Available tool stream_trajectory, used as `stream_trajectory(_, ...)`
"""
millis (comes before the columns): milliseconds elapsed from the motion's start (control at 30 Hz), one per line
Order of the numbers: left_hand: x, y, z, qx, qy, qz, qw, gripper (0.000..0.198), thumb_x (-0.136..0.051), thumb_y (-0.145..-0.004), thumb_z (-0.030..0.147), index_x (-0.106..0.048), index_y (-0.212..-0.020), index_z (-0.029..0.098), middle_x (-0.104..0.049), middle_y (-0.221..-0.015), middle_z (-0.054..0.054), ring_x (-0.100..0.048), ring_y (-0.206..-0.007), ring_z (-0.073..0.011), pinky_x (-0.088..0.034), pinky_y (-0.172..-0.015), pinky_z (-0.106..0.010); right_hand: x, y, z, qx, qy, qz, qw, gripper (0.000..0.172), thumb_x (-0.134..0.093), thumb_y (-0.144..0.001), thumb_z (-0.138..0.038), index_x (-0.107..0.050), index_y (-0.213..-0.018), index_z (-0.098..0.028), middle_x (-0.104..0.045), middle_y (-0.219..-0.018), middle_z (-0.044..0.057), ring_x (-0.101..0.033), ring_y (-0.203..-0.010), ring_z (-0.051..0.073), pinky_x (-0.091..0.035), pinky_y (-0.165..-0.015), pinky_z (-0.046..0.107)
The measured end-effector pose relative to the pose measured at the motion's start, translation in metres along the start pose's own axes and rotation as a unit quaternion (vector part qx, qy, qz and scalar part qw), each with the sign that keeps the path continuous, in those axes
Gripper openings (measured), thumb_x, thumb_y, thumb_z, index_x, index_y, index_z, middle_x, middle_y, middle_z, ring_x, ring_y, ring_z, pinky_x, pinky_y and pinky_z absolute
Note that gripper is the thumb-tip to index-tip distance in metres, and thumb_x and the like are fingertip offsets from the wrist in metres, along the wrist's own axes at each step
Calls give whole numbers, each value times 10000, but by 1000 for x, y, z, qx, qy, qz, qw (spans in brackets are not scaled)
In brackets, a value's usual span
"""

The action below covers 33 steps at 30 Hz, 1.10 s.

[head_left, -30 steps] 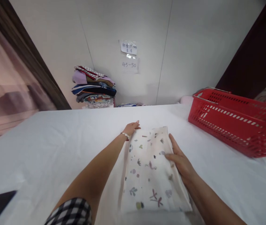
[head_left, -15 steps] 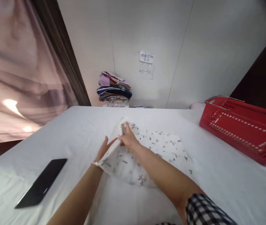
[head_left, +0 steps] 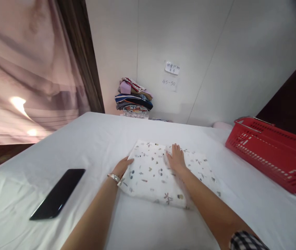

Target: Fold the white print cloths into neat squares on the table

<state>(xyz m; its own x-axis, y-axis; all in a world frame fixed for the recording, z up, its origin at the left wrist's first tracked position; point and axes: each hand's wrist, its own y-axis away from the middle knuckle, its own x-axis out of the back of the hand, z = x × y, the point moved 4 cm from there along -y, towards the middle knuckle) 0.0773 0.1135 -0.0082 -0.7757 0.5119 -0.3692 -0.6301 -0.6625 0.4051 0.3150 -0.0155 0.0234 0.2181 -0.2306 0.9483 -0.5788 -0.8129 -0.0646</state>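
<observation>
A white cloth [head_left: 148, 173] with small printed figures lies folded on the white-covered table, its left part doubled over the rest. My left hand [head_left: 123, 166] is at the cloth's left edge, thumb on top of it; its other fingers are partly hidden beside or under the edge, so its grip is unclear. A silver bracelet [head_left: 114, 177] circles the left wrist. My right hand [head_left: 176, 158] rests flat on the middle of the cloth, near the folded part's right edge, with fingers spread and holding nothing.
A black phone-like slab [head_left: 58, 194] lies on the table [head_left: 90, 139] at the left. On the right sits a red basket [head_left: 270, 152]. Folded clothes [head_left: 134, 97] are stacked beyond the far edge, near paper notes [head_left: 172, 68] on the wall. A pink curtain [head_left: 28, 69] hangs at the left.
The lifted, bunched cloth has come down flat. My right hand has moved right and now lies open on it, while my left hand has moved to its left edge. The view has shifted slightly.
</observation>
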Motion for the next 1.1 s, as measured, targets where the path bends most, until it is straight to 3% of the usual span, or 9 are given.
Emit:
stream_trajectory(133,6,1,1,-8,18,21,1000,462,-601,-679,171,-520,-1134,163,-691,-740,-33,-656,-674,-237,-511,-613,-337,-19,-14,14,-19,65,-82,994,714,-181,-859,-542,-134,-1420,-103,-33,-1491,60,33,-1357,214,19,-1073,415)
stream_trajectory(267,7,7,3,-10,36,32,999,477,-616,-678,179,-513,-1143,174,-686,-749,-29,-657,-695,-237,-515,-633,-352,-20,-19,12,-25,70,-110,991,722,-156,-854,-557,-113,-1423,-115,-7,-1493,59,48,-1356,214,11,-1068,415)
stream_trajectory(533,7,10,2,-9,54,22,998,511,-578,-709,123,-468,-1204,191,-684,-771,-36,-658,-693,-225,-521,-619,-347,-21,-15,-5,26,53,-95,994,708,-160,-856,-566,-147,-1419,-137,-7,-1494,41,51,-1356,198,35,-1065,410)
stream_trajectory(767,6,11,4,-5,42,13,999,515,-550,-730,121,-444,-1231,172,-679,-732,-31,-651,-618,-209,-522,-589,-334,-19,-16,-11,17,37,-101,994,717,-172,-851,-570,-122,-1423,-140,15,-1494,50,55,-1355,203,20,-1064,417)
stream_trajectory(967,1,16,6,2,54,23,998,503,-537,-743,117,-448,-1231,193,-687,-805,-35,-661,-710,-224,-526,-637,-349,-27,-9,-21,30,46,-89,995,719,-157,-852,-580,-159,-1415,-132,-8,-1494,65,61,-1354,201,47,-1059,414)
stream_trajectory(1100,1,16,5,-4,68,19,997,511,-564,-727,123,-458,-1220,206,-686,-831,-36,-662,-724,-228,-527,-652,-352,-22,-9,-22,8,31,-122,992,702,-182,-854,-560,-137,-1420,-149,-5,-1495,52,39,-1356,197,14,-1063,407)
